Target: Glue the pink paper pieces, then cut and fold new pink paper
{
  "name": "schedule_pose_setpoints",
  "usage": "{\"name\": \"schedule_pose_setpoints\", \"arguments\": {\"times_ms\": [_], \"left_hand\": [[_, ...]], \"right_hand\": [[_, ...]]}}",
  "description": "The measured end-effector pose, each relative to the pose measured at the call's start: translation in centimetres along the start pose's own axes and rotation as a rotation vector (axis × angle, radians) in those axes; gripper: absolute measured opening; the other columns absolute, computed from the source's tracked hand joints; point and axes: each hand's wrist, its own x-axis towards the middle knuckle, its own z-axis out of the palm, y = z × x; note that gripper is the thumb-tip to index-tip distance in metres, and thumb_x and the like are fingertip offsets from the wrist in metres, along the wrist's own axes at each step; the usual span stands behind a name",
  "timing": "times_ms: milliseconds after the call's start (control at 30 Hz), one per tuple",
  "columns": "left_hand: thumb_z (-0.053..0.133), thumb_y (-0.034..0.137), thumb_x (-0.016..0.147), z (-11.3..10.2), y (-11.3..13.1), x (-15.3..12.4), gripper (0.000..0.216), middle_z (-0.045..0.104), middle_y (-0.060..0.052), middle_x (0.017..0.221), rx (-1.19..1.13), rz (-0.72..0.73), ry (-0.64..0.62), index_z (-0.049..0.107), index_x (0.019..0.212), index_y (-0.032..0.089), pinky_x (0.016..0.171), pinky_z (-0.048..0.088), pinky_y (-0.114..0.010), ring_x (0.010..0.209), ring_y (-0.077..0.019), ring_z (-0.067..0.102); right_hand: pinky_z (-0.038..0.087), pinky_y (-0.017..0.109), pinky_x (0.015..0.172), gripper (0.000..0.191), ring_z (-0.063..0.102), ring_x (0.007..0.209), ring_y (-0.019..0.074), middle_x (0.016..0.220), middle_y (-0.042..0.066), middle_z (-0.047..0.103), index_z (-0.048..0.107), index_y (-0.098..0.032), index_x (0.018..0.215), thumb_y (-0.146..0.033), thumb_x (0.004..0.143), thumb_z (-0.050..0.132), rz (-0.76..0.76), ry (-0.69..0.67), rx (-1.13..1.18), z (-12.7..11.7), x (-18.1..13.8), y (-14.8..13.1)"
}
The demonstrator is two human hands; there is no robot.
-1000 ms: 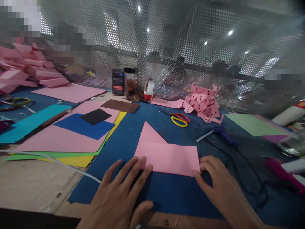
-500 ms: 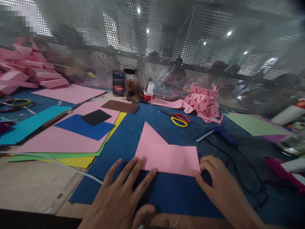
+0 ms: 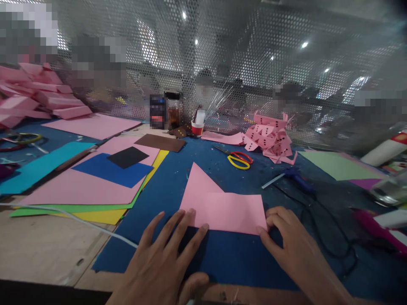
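Note:
A folded pink paper [image 3: 224, 207] lies on a dark blue sheet [image 3: 222, 258], with a triangular flap pointing up at its left. My left hand [image 3: 165, 262] lies flat with fingers spread, its fingertips touching the paper's lower left edge. At the paper's lower right corner, my right hand [image 3: 292, 245] has its fingers curled, with the thumb and fingertips pressing the corner.
Red and yellow scissors [image 3: 238, 159] lie behind the paper. A glue gun [image 3: 295, 176] with a black cord sits at the right. Stacked coloured sheets [image 3: 95, 178] lie at the left, pink punched strips [image 3: 271, 135] at the back. A perforated metal screen [image 3: 222, 63] closes the far side.
My left hand's fingertips have slid slightly along the paper's lower left edge. The paper and my right hand stay where they were.

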Motion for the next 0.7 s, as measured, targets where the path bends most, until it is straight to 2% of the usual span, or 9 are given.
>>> {"name": "schedule_pose_setpoints", "arguments": {"times_ms": [167,333,467,600,700], "left_hand": [[0.046,0.066,0.093,-0.28,0.23,0.28,0.064,0.06,-0.009,0.142,-0.006,0.003,0.012,0.053,0.143,0.026,0.118,0.008,-0.05,0.133,-0.0309,0.047],[0.043,0.065,0.094,-0.16,0.68,0.44,0.068,0.053,-0.009,0.149,-0.014,0.055,0.021,0.054,0.142,0.019,0.122,0.004,-0.046,0.139,-0.0289,0.042],[0.043,0.065,0.095,0.34,0.85,0.25,0.07,0.054,-0.01,0.148,-0.042,0.076,0.031,0.052,0.143,0.015,0.122,0.009,-0.04,0.14,-0.0266,0.041],[0.042,0.066,0.094,0.48,0.78,0.3,0.071,0.055,-0.01,0.147,-0.052,0.054,0.033,0.051,0.144,0.016,0.119,0.017,-0.04,0.139,-0.0278,0.043],[0.042,0.067,0.094,0.28,0.74,0.41,0.072,0.055,-0.009,0.147,-0.038,0.06,0.019,0.05,0.145,0.018,0.118,0.018,-0.04,0.138,-0.0277,0.044]], "right_hand": [[0.045,0.039,0.078,0.014,0.056,0.091,0.0243,0.097,0.005,0.059,0.05,-0.024,0.077,-0.026,0.09,0.056,-0.003,0.006,-0.008,0.0,0.03,-0.15],[0.045,0.04,0.079,0.015,0.056,0.091,0.0245,0.099,0.006,0.059,0.051,-0.023,0.078,-0.027,0.091,0.056,0.0,-0.011,-0.012,0.07,0.03,-0.17],[0.046,0.041,0.08,0.014,0.055,0.091,0.0245,0.098,0.006,0.059,0.05,-0.023,0.079,-0.026,0.091,0.056,-0.011,-0.001,-0.011,0.09,0.0,-0.14],[0.045,0.041,0.08,0.014,0.055,0.09,0.0242,0.097,0.006,0.059,0.049,-0.024,0.079,-0.025,0.091,0.057,-0.012,0.013,-0.009,0.16,0.07,-0.19],[0.045,0.041,0.079,0.015,0.055,0.089,0.0239,0.095,0.006,0.058,0.047,-0.024,0.078,-0.023,0.09,0.057,-0.009,0.006,-0.003,0.15,0.16,-0.23]]}}
